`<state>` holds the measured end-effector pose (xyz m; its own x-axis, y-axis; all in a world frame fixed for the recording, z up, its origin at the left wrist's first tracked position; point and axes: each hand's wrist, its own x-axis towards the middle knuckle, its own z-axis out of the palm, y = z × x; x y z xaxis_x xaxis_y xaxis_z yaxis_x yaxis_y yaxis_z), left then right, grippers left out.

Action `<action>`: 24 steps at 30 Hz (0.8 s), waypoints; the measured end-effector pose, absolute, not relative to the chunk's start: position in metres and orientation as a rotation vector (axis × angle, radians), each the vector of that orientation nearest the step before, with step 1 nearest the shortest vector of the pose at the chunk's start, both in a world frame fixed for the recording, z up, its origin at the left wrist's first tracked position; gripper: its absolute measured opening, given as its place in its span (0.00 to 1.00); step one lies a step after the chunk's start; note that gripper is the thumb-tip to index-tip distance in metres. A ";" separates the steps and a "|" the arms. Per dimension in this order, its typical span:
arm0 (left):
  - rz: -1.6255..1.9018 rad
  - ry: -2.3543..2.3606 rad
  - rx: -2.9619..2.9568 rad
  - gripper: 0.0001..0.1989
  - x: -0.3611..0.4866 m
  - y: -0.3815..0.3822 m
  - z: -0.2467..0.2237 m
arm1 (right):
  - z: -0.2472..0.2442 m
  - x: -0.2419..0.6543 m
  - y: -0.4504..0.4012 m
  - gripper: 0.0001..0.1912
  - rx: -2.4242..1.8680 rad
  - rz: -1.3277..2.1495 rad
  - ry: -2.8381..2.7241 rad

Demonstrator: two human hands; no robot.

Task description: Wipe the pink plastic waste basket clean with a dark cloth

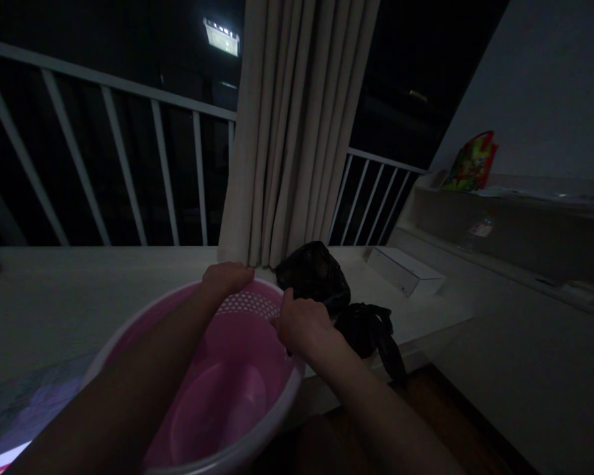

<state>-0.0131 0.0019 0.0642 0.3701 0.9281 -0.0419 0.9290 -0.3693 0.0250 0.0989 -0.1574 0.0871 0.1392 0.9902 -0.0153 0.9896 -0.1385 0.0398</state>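
A round pink basket [232,343] with a perforated band below its rim fills the lower middle of the view, tilted so that I look down into it. My left hand [226,277] is closed over its far rim. Farther right on the same rim is my right hand [304,323], its fingers curled at the edge and the thumb pointing up. Just beyond that hand lies a crumpled black plastic bag [314,272]. A second black bag [363,328], knotted, sits nearer me by my right wrist. The basket's inside shows no contents.
Behind the ledge [103,270] hang a beige curtain [297,132] and a white railing [153,158]. On the right are a white box [406,270], a clear bottle [481,227] and a red-green bag [472,161] on a shelf. A lit screen [7,458] shows at lower left.
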 end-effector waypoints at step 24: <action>-0.085 1.741 2.647 0.28 -0.012 -0.005 0.068 | 0.078 0.116 -0.142 0.22 2.395 -0.213 2.122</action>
<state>-0.0120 -0.0045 0.0677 0.3954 0.9180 -0.0296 0.9166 -0.3965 -0.0523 0.1163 -0.1422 0.0778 0.1161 0.9917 -0.0559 0.9830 -0.1228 -0.1364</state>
